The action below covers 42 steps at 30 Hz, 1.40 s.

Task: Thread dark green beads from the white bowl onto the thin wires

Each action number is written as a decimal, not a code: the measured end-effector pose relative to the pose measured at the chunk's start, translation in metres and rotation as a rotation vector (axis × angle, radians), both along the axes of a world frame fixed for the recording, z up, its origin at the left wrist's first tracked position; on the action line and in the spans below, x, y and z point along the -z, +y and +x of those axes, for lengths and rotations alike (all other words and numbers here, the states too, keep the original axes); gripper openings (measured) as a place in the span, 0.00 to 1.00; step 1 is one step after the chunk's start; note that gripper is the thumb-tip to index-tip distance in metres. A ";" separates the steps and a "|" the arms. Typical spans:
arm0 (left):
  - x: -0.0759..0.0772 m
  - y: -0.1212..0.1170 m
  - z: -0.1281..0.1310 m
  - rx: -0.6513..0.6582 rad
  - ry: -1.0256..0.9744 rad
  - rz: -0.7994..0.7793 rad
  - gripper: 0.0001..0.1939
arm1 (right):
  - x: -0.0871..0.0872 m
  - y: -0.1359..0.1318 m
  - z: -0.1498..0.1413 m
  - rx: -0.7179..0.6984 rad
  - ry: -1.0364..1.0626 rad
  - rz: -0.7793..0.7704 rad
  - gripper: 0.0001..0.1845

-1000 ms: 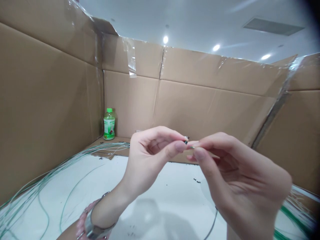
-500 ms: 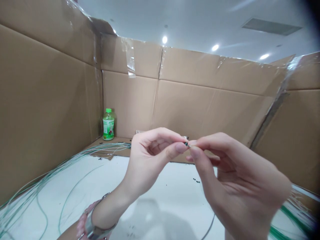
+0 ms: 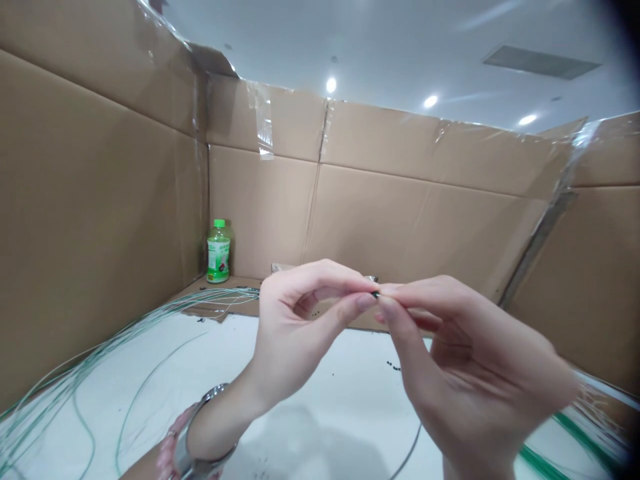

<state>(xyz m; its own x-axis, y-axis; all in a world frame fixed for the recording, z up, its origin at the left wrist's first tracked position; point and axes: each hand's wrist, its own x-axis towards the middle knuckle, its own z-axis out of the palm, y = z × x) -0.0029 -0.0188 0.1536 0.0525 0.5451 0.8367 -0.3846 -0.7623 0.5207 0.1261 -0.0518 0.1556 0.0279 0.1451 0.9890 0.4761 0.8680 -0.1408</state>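
The left hand is raised with its fingers curled inward, the thumb pressed against the index finger in a tight pinch. The right hand is held opposite it in a matching pinch, its remaining fingers loosely bent. The fingertips of both hands are brought together near the centre of the view. The left wrist is angled upward from the lower left, while the right wrist is cut off by the bottom edge.

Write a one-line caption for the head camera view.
Left hand and right hand pinch a tiny dark piece between their fingertips above loose green wires on a white surface.
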 end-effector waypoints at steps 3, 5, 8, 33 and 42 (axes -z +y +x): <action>0.000 0.001 0.000 0.026 -0.012 -0.005 0.06 | 0.000 0.003 0.001 -0.046 0.002 0.018 0.17; 0.000 0.001 0.000 0.032 -0.015 -0.013 0.05 | -0.001 0.006 0.001 -0.048 -0.005 0.034 0.17; 0.001 0.001 0.000 -0.002 -0.039 0.003 0.05 | -0.001 0.006 -0.001 -0.066 0.002 -0.007 0.16; 0.010 0.005 0.001 -0.283 0.061 0.181 0.05 | -0.003 -0.007 0.000 0.396 -0.162 0.110 0.13; 0.011 0.007 0.001 -0.297 0.077 0.188 0.06 | -0.003 -0.009 0.001 0.365 -0.156 0.082 0.14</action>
<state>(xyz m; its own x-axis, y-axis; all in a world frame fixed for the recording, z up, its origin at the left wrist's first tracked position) -0.0017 -0.0116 0.1424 -0.0182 0.3831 0.9235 -0.0969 -0.9200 0.3798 0.1268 -0.0611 0.1587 -0.0883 0.0742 0.9933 0.7654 0.6433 0.0200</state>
